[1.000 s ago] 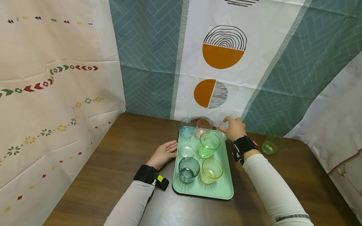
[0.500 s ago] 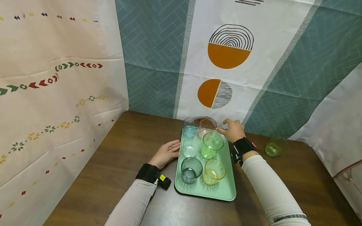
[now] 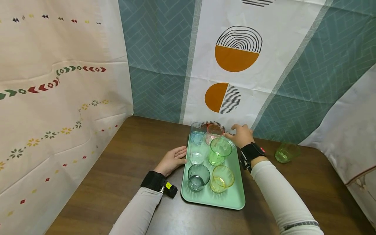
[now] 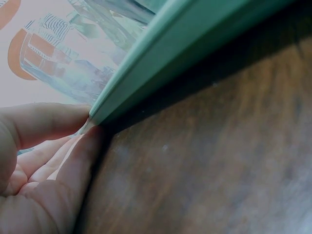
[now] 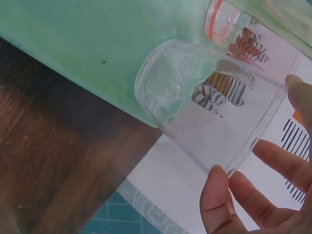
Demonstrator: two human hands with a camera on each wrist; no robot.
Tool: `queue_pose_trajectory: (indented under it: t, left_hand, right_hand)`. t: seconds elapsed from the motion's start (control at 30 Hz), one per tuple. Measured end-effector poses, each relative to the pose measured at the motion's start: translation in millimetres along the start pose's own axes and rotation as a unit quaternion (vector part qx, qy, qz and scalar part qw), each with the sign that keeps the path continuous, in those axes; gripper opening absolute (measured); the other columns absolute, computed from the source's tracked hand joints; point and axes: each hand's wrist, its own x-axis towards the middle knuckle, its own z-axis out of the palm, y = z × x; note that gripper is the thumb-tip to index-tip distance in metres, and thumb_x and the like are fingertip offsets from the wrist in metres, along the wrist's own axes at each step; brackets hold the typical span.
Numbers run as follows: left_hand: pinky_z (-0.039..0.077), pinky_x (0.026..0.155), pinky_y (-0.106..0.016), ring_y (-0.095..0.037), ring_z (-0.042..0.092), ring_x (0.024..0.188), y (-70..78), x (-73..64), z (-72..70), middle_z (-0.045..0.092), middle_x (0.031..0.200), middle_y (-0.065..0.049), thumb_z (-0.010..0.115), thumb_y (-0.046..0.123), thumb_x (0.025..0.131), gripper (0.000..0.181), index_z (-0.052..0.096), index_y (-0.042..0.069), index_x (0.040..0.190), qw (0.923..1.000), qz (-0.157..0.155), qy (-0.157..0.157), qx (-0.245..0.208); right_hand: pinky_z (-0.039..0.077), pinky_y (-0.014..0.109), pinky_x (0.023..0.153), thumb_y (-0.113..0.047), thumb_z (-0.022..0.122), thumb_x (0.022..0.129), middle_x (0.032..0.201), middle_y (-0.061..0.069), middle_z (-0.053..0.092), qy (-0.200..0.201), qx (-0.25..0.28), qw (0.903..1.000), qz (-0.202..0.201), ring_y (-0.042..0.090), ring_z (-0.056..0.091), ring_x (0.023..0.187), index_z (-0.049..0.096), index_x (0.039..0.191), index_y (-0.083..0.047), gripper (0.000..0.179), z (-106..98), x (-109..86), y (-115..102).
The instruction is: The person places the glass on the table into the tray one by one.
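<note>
In the head view, the right hand [image 3: 243, 136] is at the far right corner of a pale green tray [image 3: 214, 199]. Its fingertips and thumb grip the rim of a clear glass [image 5: 204, 97], whose base is on the tray in the right wrist view. The left hand [image 3: 171, 160] rests at the tray's left edge with fingers extended, thumb and a fingertip touching the rim. On the tray also stand a blue glass [image 3: 197, 135], a pink glass [image 3: 212, 138], another clear glass [image 3: 196, 158], a green glass [image 3: 216, 158], a grey glass [image 3: 196, 182] and a yellow glass [image 3: 218, 185].
A second green glass [image 3: 285, 153] stands on the brown wooden table [image 3: 141, 140], right of the tray. Patterned cloth [image 3: 158, 65] hangs close behind the table, and pale cloths hang along both sides.
Over the last second the right hand has shifted slightly left with the clear glass, closer to the pink glass. The left hand stays at the tray edge. The head view has moved a little.
</note>
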Motion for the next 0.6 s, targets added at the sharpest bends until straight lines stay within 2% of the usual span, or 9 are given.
queue_pose_trajectory:
  t: [0.37,0.6]
  left_hand:
    - [0.041,0.105,-0.042,-0.025,0.041,0.133,0.6,0.9,2.3,0.041,0.148,-0.019,0.061,-0.011,0.085,0.067,0.034,0.001,0.145,0.9999,-0.011,0.011,-0.005]
    - [0.04,0.105,-0.045,-0.029,0.04,0.134,1.0,-0.1,1.4,0.039,0.147,-0.023,0.06,-0.012,0.085,0.067,0.034,-0.001,0.145,0.9999,-0.005,0.009,-0.003]
  right_hand:
    - [0.035,0.066,0.095,-0.044,0.067,0.085,0.105,0.033,0.059,0.014,-0.009,0.9998,-0.014,0.047,0.048,0.102,0.06,0.119,0.005,0.06,3.5,1.9,4.1]
    - [0.033,0.067,0.097,-0.046,0.066,0.086,0.107,0.033,0.06,0.017,-0.011,0.9997,-0.017,0.047,0.048,0.104,0.06,0.12,0.005,0.062,7.1,3.3,5.5]
